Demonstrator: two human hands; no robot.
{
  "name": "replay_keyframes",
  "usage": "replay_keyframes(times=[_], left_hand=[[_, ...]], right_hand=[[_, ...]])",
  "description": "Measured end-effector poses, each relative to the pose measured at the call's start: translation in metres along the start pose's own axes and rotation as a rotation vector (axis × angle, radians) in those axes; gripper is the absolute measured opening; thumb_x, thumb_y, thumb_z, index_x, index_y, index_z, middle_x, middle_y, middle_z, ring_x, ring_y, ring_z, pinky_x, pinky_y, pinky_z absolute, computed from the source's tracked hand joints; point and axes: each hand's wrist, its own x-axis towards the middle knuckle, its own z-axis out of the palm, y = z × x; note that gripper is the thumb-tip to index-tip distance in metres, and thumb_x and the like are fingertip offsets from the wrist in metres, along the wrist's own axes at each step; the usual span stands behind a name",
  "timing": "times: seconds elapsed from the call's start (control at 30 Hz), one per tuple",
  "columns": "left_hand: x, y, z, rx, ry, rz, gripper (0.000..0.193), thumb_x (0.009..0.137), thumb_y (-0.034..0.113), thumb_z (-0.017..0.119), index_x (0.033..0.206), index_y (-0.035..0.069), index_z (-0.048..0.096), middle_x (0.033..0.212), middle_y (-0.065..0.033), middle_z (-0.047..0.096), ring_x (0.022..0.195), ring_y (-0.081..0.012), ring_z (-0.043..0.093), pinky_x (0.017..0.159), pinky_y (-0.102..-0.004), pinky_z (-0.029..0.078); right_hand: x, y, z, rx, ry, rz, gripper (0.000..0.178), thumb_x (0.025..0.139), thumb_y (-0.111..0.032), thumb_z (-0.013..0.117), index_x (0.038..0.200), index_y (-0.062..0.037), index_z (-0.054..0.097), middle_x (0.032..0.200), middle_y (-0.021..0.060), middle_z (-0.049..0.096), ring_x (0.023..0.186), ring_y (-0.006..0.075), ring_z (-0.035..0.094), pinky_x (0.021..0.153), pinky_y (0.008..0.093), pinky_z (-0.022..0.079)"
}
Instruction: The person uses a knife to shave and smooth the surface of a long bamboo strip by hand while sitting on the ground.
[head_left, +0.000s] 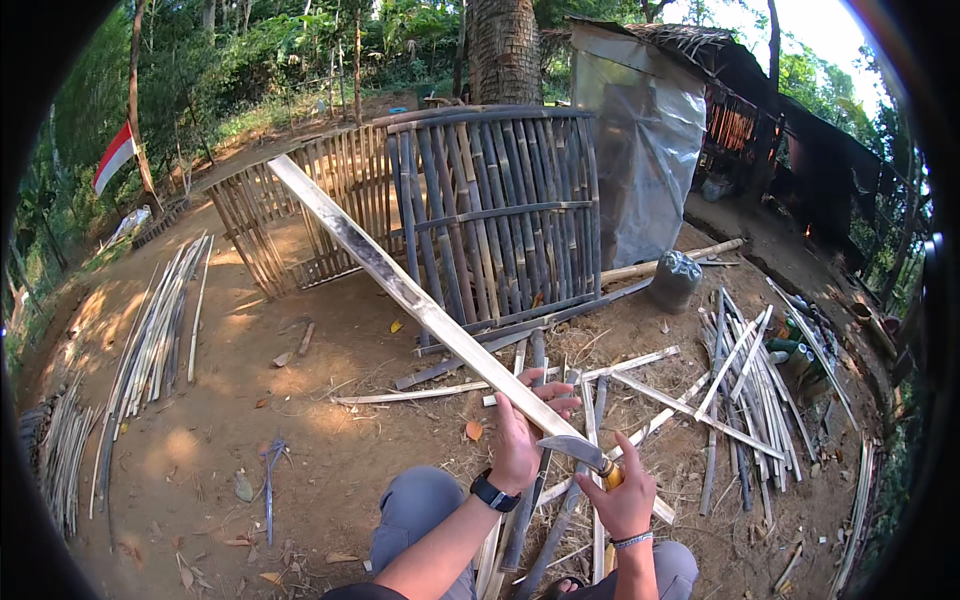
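Observation:
A long, pale split bamboo strip [455, 340] slants from the far left down toward my knees, a dark patch along its upper part. My left hand [515, 445] is closed around its near end, the thumb on one side and fingers showing past the other. In my right hand [622, 500] is a knife [572, 449] by its yellowish wooden handle, index finger stretched along it. The curved metal blade points left and lies across the strip close to my left hand. Whether the edge is cutting in cannot be made out.
Bamboo slat panels [500, 220] stand ahead against a tree trunk [503, 50]. Cut strips lie in a pile [745, 380] at right and a bundle [160, 330] at left. A forked stick [270, 485] lies on the dirt. A plastic-covered shelter [640, 150] stands behind.

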Motion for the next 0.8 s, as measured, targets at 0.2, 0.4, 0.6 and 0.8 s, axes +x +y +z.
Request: replay_keyframes(times=[0.2, 0.4, 0.6, 0.8], left_hand=[[-0.011, -0.032, 0.013, 0.015, -0.141, -0.097, 0.075, 0.092, 0.069, 0.019, 0.130, 0.007, 0.036, 0.128, -0.0216, 0.054, 0.118, -0.0310, 0.055, 0.100, -0.0400, 0.041], [-0.005, -0.026, 0.015, -0.063, -0.218, -0.188, 0.097, 0.083, 0.081, 0.006, 0.139, 0.006, 0.032, 0.142, -0.0209, 0.042, 0.129, -0.0320, 0.045, 0.106, -0.0424, 0.036], [0.022, 0.043, -0.007, -0.413, -0.084, 0.016, 0.101, 0.081, 0.083, 0.024, 0.137, 0.001, 0.040, 0.142, -0.0202, 0.041, 0.131, -0.0346, 0.040, 0.108, -0.0449, 0.033], [0.015, 0.070, -0.008, -0.201, 0.369, 0.156, 0.061, 0.088, 0.066, 0.047, 0.091, 0.007, 0.062, 0.103, -0.0101, 0.065, 0.100, -0.0223, 0.061, 0.088, -0.0367, 0.047]], right_hand=[[-0.003, 0.042, 0.010, -0.052, 0.071, -0.033, 0.047, 0.067, -0.033, 0.081, 0.106, -0.0123, 0.064, 0.066, 0.0145, 0.064, 0.063, 0.0351, 0.064, 0.058, 0.0419, 0.049], [-0.002, 0.054, -0.001, -0.054, 0.087, -0.006, 0.038, 0.067, -0.031, 0.081, 0.096, -0.0113, 0.068, 0.070, 0.0138, 0.066, 0.068, 0.0333, 0.065, 0.061, 0.0408, 0.049], [0.002, 0.085, -0.029, -0.160, 0.069, 0.002, 0.036, 0.067, -0.027, 0.081, 0.099, -0.0154, 0.069, 0.076, 0.0124, 0.068, 0.071, 0.0321, 0.066, 0.064, 0.0399, 0.050], [0.000, 0.105, -0.037, -0.347, 0.033, 0.056, 0.038, 0.070, -0.026, 0.079, 0.105, -0.0195, 0.067, 0.078, 0.0097, 0.069, 0.073, 0.0299, 0.067, 0.065, 0.0407, 0.051]])
